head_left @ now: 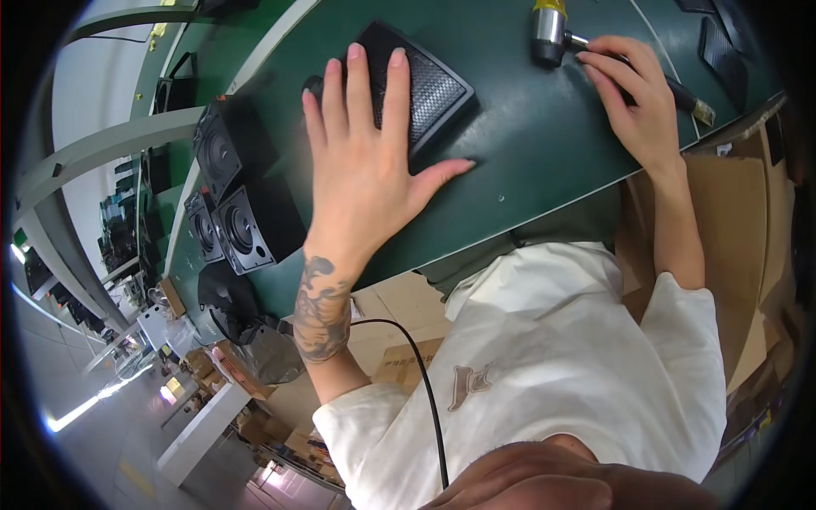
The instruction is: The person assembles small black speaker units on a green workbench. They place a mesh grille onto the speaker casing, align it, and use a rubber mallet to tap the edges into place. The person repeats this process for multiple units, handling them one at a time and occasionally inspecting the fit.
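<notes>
My left hand (361,166) lies with fingers spread over a black speaker grille panel (440,95) on the green tabletop (510,153). The panel has a fine mesh face and a plain dark frame, and my fingers hide its left part. To the right, the fingers of my right hand (642,106) are bent round the dark handle of a mallet (551,36). Its head has a metal middle, a yellow face and a black face, and rests on the table beyond my fingertips. The handle's end sticks out past the hand, near the table's right edge.
Several black speaker boxes (251,225) with round cones stand at the table's left. A dark bag (225,293) sits below them. More dark panels (722,64) lie at the upper right. A large cardboard box (722,221) stands beside my right arm, and a black cable (418,357) hangs before me.
</notes>
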A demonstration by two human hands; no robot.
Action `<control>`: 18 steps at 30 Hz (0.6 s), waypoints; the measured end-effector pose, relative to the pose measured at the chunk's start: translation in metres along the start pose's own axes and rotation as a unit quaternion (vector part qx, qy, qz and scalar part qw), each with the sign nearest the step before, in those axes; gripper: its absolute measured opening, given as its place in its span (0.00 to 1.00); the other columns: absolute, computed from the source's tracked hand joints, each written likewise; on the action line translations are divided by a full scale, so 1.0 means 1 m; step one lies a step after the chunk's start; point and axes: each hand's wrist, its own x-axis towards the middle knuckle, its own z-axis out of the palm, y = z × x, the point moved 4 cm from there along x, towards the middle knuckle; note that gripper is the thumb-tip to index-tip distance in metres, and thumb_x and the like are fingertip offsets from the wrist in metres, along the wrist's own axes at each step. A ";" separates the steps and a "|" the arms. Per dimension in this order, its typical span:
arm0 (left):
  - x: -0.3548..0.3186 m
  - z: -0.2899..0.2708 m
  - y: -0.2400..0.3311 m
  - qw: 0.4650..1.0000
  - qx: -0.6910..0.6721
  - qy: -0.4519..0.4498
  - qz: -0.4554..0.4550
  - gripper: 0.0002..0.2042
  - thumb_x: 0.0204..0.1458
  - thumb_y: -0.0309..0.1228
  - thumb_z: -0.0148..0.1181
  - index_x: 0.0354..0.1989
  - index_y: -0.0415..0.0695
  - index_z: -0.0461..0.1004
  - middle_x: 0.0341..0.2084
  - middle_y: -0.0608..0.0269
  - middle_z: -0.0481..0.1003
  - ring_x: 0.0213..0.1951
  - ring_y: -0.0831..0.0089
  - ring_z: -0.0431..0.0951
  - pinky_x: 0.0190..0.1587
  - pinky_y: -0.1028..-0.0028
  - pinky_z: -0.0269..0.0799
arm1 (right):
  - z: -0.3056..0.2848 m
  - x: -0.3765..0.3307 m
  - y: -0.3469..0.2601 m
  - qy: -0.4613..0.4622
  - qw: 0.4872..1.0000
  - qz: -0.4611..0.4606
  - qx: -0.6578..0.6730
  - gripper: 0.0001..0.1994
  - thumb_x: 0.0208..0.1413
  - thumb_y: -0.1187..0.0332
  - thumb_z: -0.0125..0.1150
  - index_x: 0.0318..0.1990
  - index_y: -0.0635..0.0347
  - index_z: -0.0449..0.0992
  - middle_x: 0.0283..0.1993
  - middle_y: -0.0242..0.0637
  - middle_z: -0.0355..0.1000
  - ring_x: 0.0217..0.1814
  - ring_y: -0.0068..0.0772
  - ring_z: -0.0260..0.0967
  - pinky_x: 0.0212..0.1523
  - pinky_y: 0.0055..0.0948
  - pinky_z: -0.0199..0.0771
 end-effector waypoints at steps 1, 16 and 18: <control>-0.003 0.002 0.001 1.000 0.006 0.005 -0.004 0.49 0.49 0.49 0.73 0.77 0.47 0.53 0.76 0.43 0.51 0.73 0.35 0.53 0.72 0.39 0.49 | 0.000 -0.001 -0.001 0.007 0.999 0.020 0.025 0.07 0.59 0.75 0.65 0.45 0.60 0.83 0.49 0.37 0.77 0.52 0.40 0.74 0.53 0.33 0.74; -0.062 0.037 -0.119 0.780 -0.609 0.062 -0.132 0.42 0.57 0.61 0.63 0.65 0.32 0.66 0.54 0.58 0.75 0.54 0.71 0.74 0.58 0.71 0.69 | -0.012 0.074 -0.069 -0.181 0.950 -0.091 0.237 0.32 0.50 0.72 0.73 0.65 0.61 0.72 0.65 0.48 0.69 0.68 0.50 0.66 0.67 0.40 0.67; -0.068 0.058 -0.133 0.766 -0.626 0.041 -0.143 0.44 0.53 0.63 0.67 0.62 0.33 0.68 0.50 0.62 0.77 0.50 0.73 0.76 0.55 0.71 0.71 | 0.011 0.102 -0.091 -0.268 0.915 -0.172 0.246 0.47 0.46 0.66 0.77 0.74 0.60 0.58 0.74 0.52 0.58 0.77 0.55 0.53 0.74 0.43 0.58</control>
